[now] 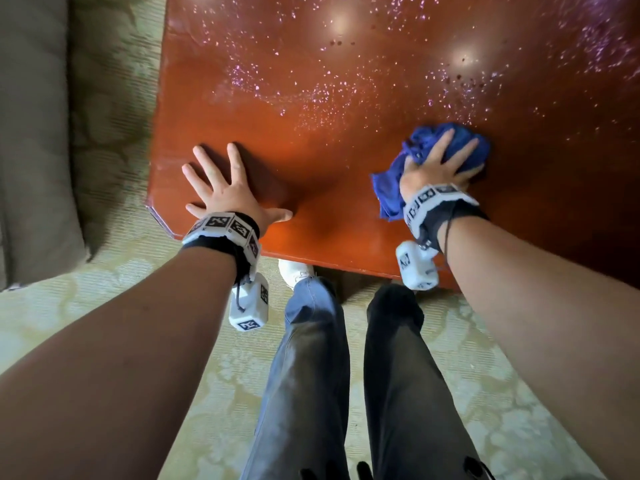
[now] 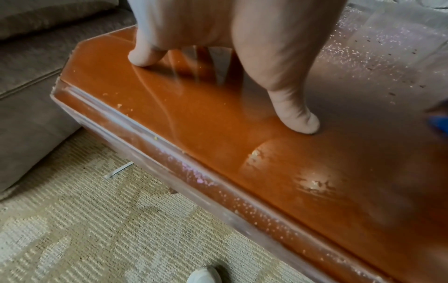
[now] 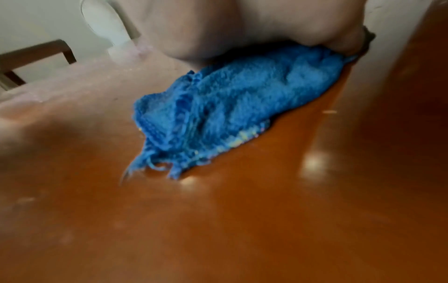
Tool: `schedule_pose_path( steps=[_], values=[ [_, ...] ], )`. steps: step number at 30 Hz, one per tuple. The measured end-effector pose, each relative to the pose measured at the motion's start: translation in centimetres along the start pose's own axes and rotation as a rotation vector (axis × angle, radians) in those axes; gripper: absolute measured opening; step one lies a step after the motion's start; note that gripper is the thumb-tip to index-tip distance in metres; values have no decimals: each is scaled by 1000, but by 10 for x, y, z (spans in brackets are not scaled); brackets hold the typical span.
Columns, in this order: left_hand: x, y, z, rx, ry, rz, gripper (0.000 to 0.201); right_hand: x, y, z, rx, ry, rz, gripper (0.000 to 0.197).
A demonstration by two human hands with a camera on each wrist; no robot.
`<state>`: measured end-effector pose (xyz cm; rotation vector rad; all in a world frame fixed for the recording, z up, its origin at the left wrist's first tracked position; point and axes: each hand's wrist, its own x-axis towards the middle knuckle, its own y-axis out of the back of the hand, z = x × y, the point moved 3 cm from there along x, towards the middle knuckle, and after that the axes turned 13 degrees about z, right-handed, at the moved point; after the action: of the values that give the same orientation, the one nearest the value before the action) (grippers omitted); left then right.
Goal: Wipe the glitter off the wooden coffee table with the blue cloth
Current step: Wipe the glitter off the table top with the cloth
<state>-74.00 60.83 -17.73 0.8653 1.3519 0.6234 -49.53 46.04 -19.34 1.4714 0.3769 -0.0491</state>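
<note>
The wooden coffee table [image 1: 311, 161] has a glossy reddish top. Pink glitter [image 1: 311, 95] is scattered over its middle and far part; the near strip looks mostly bare. My left hand [image 1: 221, 188] lies flat on the near left corner with its fingers spread, and the left wrist view shows its thumb [image 2: 298, 118] touching the table [image 2: 218, 149]. My right hand [image 1: 440, 161] presses on the bunched blue cloth [image 1: 388, 199] near the front edge, with its fingers spread across it. In the blurred right wrist view the cloth [image 3: 230, 107] lies on the wood under my palm [image 3: 242, 24].
A grey-brown sofa [image 1: 31, 133] stands close to the table's left side. Patterned beige carpet [image 1: 121, 296] covers the floor. My legs and a white shoe [image 1: 296, 271] are at the table's front edge. A dark chair frame [image 3: 36, 55] stands beyond the table.
</note>
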Motion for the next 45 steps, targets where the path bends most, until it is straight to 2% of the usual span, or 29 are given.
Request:
schedule_pose_path(
  steps=[2,5,7,9,11,14,16,19,22,24,28,30,33,38,42,45],
  values=[
    [1,-1,0,3,-6,-3,143,-8,-3,-35,12,102,5,72],
    [2,0,-3,11,-20,3,142,-51,-13,-78,27,379,29,76],
    [3,1,-4,8,-26,6,141,-85,-21,-81,24,514,16,77],
    [8,6,-5,10,-21,17,142,-103,-25,-61,4,597,-22,76],
    [14,12,-9,16,3,27,143,-100,-26,-30,-20,593,-35,75],
    [23,18,-12,12,23,29,142,-73,-17,-5,-92,478,-59,77],
    [25,19,-13,8,24,26,141,-53,-10,-17,-115,397,-74,76],
    [26,18,-13,-15,22,25,141,-38,-5,-65,-68,319,-47,73],
    [26,17,-14,-48,23,20,138,-39,-8,-116,-16,401,20,74],
    [27,17,-16,-74,19,26,135,-55,-12,-136,-13,517,43,75],
    [29,18,-20,-75,23,34,132,-98,-19,-121,-44,792,-13,74],
    [32,21,-22,-68,35,25,133,-98,-19,-94,-66,812,-53,73],
    [40,27,-31,-68,63,29,133,-68,-11,-75,-76,748,-20,75],
    [48,32,-41,-96,84,13,134,-31,-1,-128,-93,597,-47,77],
    [50,28,-42,-98,78,24,135,-46,-7,-179,-44,748,3,76],
    [50,28,-44,-103,74,28,134,-69,-12,-184,-45,915,-5,76]
  ],
)
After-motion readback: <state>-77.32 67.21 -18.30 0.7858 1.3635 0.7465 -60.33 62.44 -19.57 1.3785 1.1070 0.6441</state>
